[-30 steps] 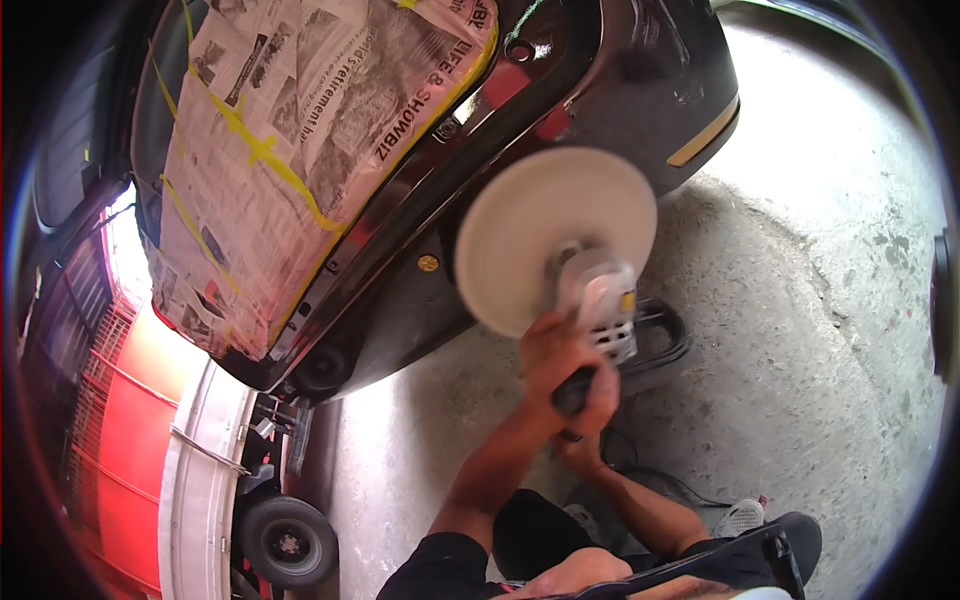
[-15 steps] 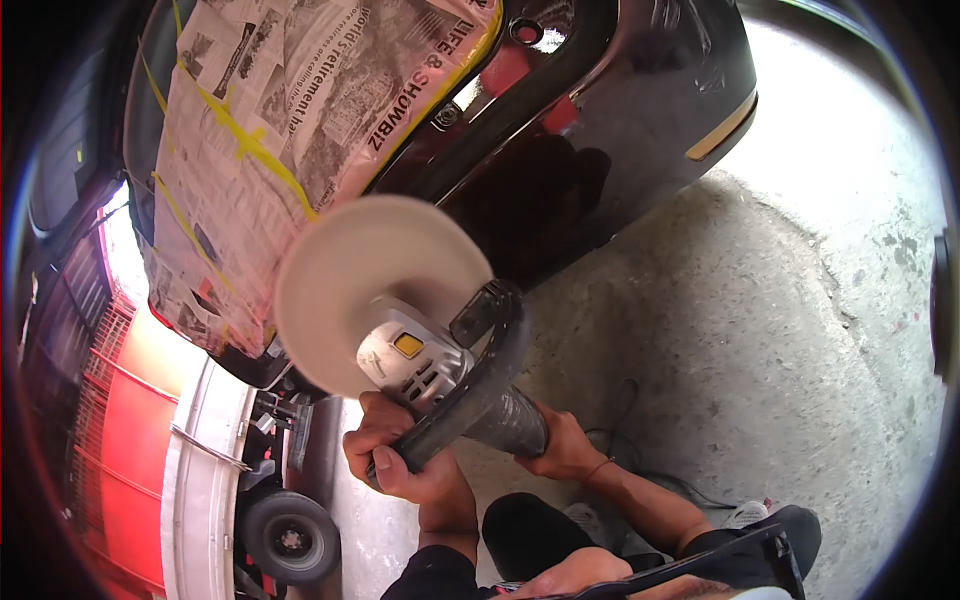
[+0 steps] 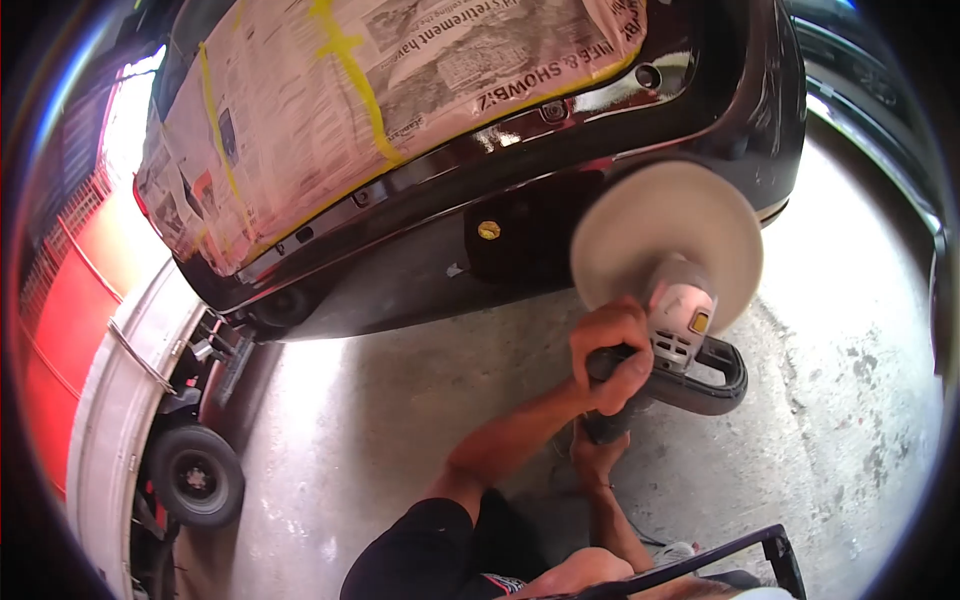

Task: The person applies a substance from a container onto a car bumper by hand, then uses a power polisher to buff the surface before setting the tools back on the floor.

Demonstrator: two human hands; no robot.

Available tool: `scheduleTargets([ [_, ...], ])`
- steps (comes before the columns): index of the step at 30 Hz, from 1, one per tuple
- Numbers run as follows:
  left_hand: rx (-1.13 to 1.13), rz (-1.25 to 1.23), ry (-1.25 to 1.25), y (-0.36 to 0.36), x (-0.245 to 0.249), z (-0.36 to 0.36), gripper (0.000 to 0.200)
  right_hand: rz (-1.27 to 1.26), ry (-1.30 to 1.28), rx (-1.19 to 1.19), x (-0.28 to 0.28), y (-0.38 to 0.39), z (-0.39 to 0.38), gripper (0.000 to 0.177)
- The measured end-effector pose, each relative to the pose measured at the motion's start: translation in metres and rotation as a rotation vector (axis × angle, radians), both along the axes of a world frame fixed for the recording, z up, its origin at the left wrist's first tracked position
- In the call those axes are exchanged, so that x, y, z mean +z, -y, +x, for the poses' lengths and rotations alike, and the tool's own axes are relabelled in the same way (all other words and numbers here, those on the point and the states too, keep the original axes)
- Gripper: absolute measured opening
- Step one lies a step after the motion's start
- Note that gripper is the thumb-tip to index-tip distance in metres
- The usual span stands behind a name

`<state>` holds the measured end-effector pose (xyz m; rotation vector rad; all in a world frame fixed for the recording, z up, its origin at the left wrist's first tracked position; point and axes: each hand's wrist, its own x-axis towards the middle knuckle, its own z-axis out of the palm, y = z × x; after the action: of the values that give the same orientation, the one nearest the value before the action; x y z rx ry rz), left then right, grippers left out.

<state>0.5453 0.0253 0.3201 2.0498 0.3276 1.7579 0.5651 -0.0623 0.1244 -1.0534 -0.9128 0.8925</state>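
Note:
My left hand (image 3: pixel 612 352) is wrapped round the black loop handle of a polisher (image 3: pixel 684 318). Lower down, my right hand (image 3: pixel 600 456) grips the rear of the polisher's dark body. The polisher's big round pale pad (image 3: pixel 665 235) is smooth and blurred, and it overlaps the right part of a glossy dark car bumper (image 3: pixel 400 285); whether it touches the paint cannot be made out. Above the bumper, newspaper (image 3: pixel 420 90) fixed with yellow tape covers part of the car. A round yellow spot (image 3: pixel 489 230) shows on the bumper.
On the left stands a truck with a white side panel (image 3: pixel 125 400), red bodywork (image 3: pixel 85 280) and a black tyre (image 3: pixel 198 476). Concrete floor (image 3: pixel 400 390) lies beneath the bumper. Another dark car (image 3: pixel 870 90) is at the upper right. A black frame bar (image 3: pixel 700 560) crosses the bottom.
Both hands have carried the polisher to the right along the bumper, away from the newspaper edge. My view has shifted too, so more of the bumper's left part shows.

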Motion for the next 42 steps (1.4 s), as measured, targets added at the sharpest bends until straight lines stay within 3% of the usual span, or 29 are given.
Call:
scheduleTargets([
  [6, -0.030, 0.017, 0.157, -0.002, 0.014, -0.002, 0.008, -0.032, -0.008, -0.115, 0.014, -0.012, 0.021, 0.038],
  [8, -0.015, 0.063, 0.210, 0.000, 0.024, -0.010, 0.010, 0.037, 0.085, 0.035, 0.011, -0.020, 0.031, 0.043],
  [12, 0.060, 0.165, 0.259, 0.008, 0.037, -0.036, 0.016, -0.017, 0.113, 0.085, 0.015, -0.028, 0.024, 0.049],
  [16, 0.098, 0.172, 0.321, 0.014, 0.048, -0.053, 0.020, 0.114, 0.138, 0.110, 0.042, -0.030, 0.010, 0.048],
  [20, 0.024, 0.150, 0.318, 0.005, 0.047, -0.045, 0.016, 0.108, 0.113, 0.058, 0.044, -0.027, 0.004, 0.045],
  [24, 0.057, 0.134, 0.174, -0.009, 0.036, -0.005, 0.007, 0.102, 0.200, -0.031, 0.023, -0.027, 0.017, 0.043],
  [26, 0.064, 0.106, 0.135, -0.008, 0.030, 0.005, 0.006, 0.016, 0.035, -0.079, 0.023, -0.025, 0.020, 0.041],
  [28, 0.168, 0.112, 0.021, -0.011, 0.026, 0.008, 0.010, -0.017, 0.066, -0.070, 0.016, -0.029, 0.024, 0.041],
  [31, 0.155, 0.228, 0.097, -0.007, 0.034, -0.010, 0.011, -0.062, 0.072, 0.015, 0.027, -0.025, 0.024, 0.042],
  [35, 0.120, 0.197, 0.175, 0.010, 0.048, -0.037, 0.008, -0.015, 0.075, 0.168, 0.054, -0.024, 0.012, 0.043],
  [38, 0.134, 0.182, 0.213, 0.010, 0.052, -0.043, 0.009, 0.141, 0.069, 0.145, 0.047, -0.033, 0.002, 0.040],
  [42, 0.188, 0.206, 0.116, 0.000, 0.049, -0.018, 0.008, 0.081, -0.003, 0.091, 0.051, -0.024, 0.006, 0.038],
])
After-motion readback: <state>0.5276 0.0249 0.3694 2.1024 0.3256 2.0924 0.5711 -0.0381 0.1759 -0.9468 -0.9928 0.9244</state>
